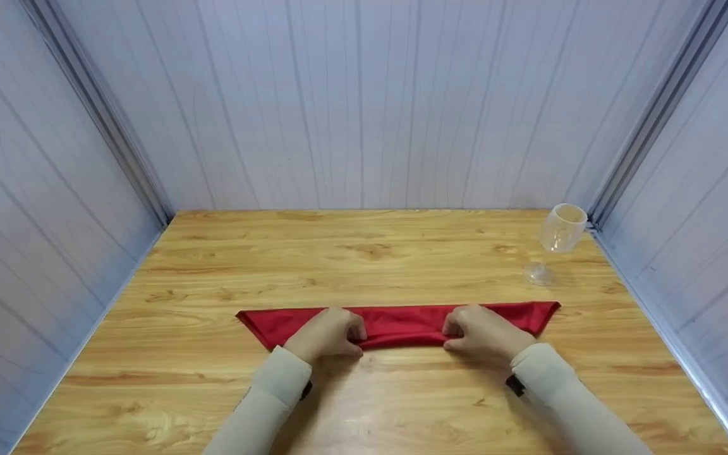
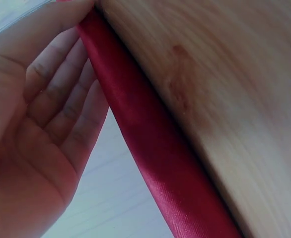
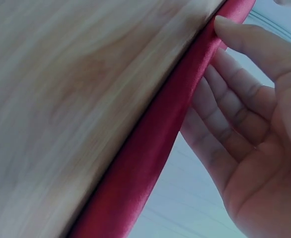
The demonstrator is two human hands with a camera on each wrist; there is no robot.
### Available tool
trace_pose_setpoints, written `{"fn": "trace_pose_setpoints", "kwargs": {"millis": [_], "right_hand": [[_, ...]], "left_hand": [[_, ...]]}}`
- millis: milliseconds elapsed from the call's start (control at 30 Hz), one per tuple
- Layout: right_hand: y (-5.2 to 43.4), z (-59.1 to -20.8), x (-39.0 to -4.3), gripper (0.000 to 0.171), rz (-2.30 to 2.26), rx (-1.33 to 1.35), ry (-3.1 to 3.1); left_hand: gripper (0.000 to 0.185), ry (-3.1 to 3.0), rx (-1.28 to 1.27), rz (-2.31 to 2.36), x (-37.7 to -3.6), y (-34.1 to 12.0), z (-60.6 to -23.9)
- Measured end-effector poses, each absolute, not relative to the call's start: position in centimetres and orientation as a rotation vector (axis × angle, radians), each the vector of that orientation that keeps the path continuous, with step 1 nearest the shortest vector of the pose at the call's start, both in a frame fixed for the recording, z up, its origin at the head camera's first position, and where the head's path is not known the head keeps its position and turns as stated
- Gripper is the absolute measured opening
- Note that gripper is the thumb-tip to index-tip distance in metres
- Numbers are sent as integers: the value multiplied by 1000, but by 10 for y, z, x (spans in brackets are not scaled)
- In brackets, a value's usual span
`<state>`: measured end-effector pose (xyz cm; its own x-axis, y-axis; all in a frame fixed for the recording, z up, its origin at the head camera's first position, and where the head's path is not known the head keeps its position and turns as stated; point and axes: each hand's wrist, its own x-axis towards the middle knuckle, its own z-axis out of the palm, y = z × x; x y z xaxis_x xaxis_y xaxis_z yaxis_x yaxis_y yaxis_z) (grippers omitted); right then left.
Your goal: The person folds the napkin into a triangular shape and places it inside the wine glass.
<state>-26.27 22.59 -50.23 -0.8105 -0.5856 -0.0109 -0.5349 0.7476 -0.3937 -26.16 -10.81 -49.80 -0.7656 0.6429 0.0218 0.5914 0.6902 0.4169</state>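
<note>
A red cloth (image 1: pixel 402 319) lies on the wooden table, folded into a long narrow strip with slanted, pointed ends. My left hand (image 1: pixel 328 333) pinches its near edge left of the middle, thumb in front and fingers over the top. Right of the middle, my right hand (image 1: pixel 484 332) grips the same edge in a like way. In the left wrist view the near fold of the cloth (image 2: pixel 140 134) looks rounded, with the thumb at its upper end. The right wrist view shows the thumb on the cloth (image 3: pixel 160 119) and the fingers behind it.
A clear stemmed glass (image 1: pixel 563 229) stands upright at the table's back right, beyond the cloth's right end. Pale panel walls (image 1: pixel 364 107) enclose the wooden table (image 1: pixel 364 259) at the back and both sides.
</note>
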Motion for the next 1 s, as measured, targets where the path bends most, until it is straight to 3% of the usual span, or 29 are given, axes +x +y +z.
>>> {"fn": "trace_pose_setpoints", "kwargs": {"millis": [467,767,1000], "right_hand": [[225,-505,-263,8,-517,-947,2845],[227,-509,-266,6,-552,-981,2842],[228,-509,-267,14,-574,-953,2839]], "left_hand": [[6,2716,1052,634,-269,-113,-499],[15,2717,924,659,-277,-113,-500],[9,2776,819,635,-277,-103,-496]]}}
